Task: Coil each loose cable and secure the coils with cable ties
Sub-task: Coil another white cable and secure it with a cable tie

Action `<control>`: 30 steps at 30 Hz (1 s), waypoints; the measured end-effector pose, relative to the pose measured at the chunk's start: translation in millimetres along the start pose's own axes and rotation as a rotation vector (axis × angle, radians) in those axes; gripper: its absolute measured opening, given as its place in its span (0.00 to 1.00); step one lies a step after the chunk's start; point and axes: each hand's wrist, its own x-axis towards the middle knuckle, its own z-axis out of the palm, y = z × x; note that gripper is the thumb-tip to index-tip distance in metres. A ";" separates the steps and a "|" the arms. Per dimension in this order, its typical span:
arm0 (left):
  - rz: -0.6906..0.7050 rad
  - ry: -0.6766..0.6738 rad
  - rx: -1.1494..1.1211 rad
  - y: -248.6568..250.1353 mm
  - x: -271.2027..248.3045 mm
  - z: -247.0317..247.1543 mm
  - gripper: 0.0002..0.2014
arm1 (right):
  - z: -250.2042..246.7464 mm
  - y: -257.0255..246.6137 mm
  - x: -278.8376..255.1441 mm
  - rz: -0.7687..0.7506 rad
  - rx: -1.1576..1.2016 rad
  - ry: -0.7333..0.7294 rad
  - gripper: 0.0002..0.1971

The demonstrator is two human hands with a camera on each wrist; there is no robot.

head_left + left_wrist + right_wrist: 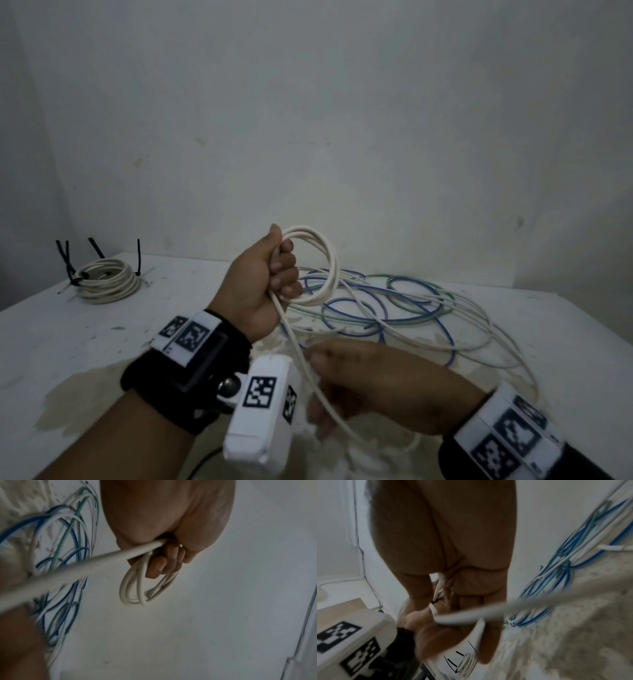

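Observation:
My left hand (284,270) is raised over the table and grips a small coil of white cable (323,263) of a few loops. In the left wrist view its fingers (164,563) curl round that coil (137,588). From the fist a white strand (298,342) runs down to my right hand (318,387). That hand is blurred, and holds the strand between thumb and fingers low in front. The same strand (462,618) crosses the right wrist view under the fingers. The rest of the white cable trails off to the right across the table.
Loose blue, green and white cables (394,308) lie tangled at the middle right of the white table (85,342). A finished white coil (106,281) bound with black cable ties sits at the back left. A wall stands close behind.

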 end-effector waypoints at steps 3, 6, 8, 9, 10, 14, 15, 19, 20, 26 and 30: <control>-0.040 -0.023 0.037 14.7 -1.1 -8.0 0.18 | -15.6 5.5 -12.8 0.011 -0.373 0.079 0.12; -0.068 -0.033 0.097 27.1 -4.6 -14.1 0.17 | -41.6 8.1 -21.2 0.070 -0.809 0.157 0.12; -0.092 -0.042 0.141 30.1 -7.7 -17.2 0.15 | -65.2 15.0 -24.3 0.103 -1.010 0.250 0.14; -0.106 -0.049 0.161 29.5 -9.3 -18.6 0.14 | -75.5 19.2 -24.6 0.110 -1.121 0.319 0.16; -0.121 -0.056 0.181 27.7 -10.6 -19.1 0.14 | -87.1 23.6 -23.5 0.073 -1.241 0.424 0.18; -0.200 -0.062 0.292 9.5 -15.9 -13.4 0.15 | -95.9 16.8 -22.7 -0.102 -1.560 0.908 0.04; -0.223 -0.072 0.330 3.8 -17.8 -10.9 0.15 | -93.8 11.8 -20.7 -0.085 -1.490 0.943 0.06; -0.272 -0.120 0.535 -16.1 -24.4 -4.4 0.16 | -90.0 -8.3 -13.0 -0.142 -0.595 0.888 0.14; -0.288 -0.121 0.568 -19.7 -25.3 -3.5 0.17 | -85.2 -13.6 -12.2 -0.194 -0.302 0.865 0.14; -0.340 -0.132 0.610 -35.1 -30.5 0.7 0.17 | -64.1 -32.0 -8.2 -0.484 -0.138 0.728 0.09; -0.335 -0.142 0.542 -40.8 -29.3 -2.2 0.17 | -64.0 -33.5 -5.0 -0.585 -0.613 0.757 0.10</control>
